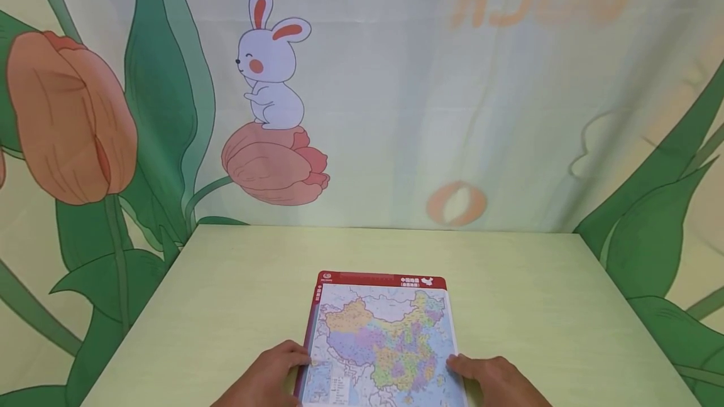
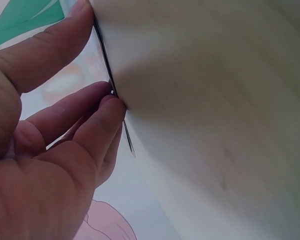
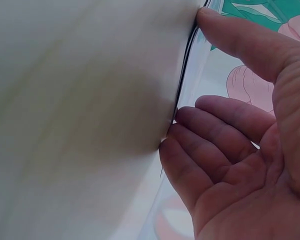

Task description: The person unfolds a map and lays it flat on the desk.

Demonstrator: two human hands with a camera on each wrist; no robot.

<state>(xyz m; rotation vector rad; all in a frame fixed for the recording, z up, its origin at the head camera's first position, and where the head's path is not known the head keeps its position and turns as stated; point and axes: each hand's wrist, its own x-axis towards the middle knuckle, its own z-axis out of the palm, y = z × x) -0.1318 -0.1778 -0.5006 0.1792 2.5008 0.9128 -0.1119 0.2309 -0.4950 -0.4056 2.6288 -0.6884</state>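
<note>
A thin, flat map of China [image 1: 390,331] with a red top border lies on the table, its near end cut off by the frame in the head view. At its left edge, my left hand [image 1: 271,375] grips the side with thumb and fingertips. My right hand [image 1: 498,379] holds the opposite edge, the thumb tip just over the border. In the left wrist view the map's dark thin edge [image 2: 104,55] runs between thumb tip and fingers. The right wrist view shows the other edge [image 3: 182,75], with thumb and bent fingertips touching it near the tabletop.
The pale yellow-green table [image 1: 243,287] reaches back to a curtain [image 1: 384,112]. Printed on that curtain are a white rabbit [image 1: 274,90], tulips [image 1: 73,118] and large green leaves. Table surface extends on both sides of the map and behind it.
</note>
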